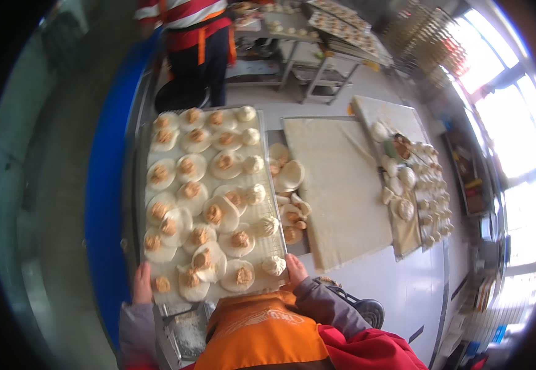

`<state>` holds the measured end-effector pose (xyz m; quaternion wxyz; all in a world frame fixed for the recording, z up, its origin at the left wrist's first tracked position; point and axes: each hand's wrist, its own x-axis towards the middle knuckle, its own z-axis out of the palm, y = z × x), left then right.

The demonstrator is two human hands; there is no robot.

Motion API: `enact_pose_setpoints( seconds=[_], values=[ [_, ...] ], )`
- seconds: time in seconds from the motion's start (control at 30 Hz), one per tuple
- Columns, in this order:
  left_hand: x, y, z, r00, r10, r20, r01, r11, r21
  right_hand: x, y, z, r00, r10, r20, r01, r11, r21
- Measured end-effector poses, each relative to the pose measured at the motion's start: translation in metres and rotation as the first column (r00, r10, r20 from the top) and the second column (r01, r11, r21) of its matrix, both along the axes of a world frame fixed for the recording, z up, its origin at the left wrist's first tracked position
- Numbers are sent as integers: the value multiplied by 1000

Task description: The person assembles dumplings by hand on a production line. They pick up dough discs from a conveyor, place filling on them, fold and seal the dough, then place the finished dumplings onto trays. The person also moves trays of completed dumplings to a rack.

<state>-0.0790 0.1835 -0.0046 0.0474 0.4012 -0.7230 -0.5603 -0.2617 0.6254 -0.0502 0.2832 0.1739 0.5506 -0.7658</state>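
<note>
Panel [109, 179]: a long, smooth, bright blue sheet standing at the left; its material is unclear.
Left hand [142, 282]: bare, grasping the left edge of the broad, rectangular, pale-lined tray [273, 245] close to its near corner.
Tray: level or nearly so, in front of the person's body, its long sides running away from them.
Wrappers [160, 174]: flat, round, white dough discs topped with brown filling, some overlapping toward the near end.
Handling: the tray is probably stiff and fairly heavy when so loaded; the dough looks soft and easily dented, and the loose filling could slip if tilted. Opposite side edges are the place to take hold; a grip farther forward would likely balance the far end better.
Buns [253, 164]: white, pleated, rounded dough, in a column along the tray's right side.
Right hand [295, 271]: bare, grasping the right edge near the near corner; the fingers underneath are hidden.
Board: a pale, rectangular, apparently cloth-covered slab [335, 197] just beside the tray.
Bowl: a green, round vessel [392, 150] of brown filling, beyond the board.
Pieces: small, pale dough lumps [427, 219] in rows, farthest right.
</note>
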Motion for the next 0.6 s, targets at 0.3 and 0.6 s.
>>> enact_pose_setpoints(
  seconds=[0.3,0.6],
  values=[
    [3,56,45,995,90,-52,-87,994,62,-13,32,36,991,105,-86,-70,938,338],
    [-20,27,16,988,-108,-111,106,994,-18,24,17,51,981,-98,-166,154,916,370]
  ],
)
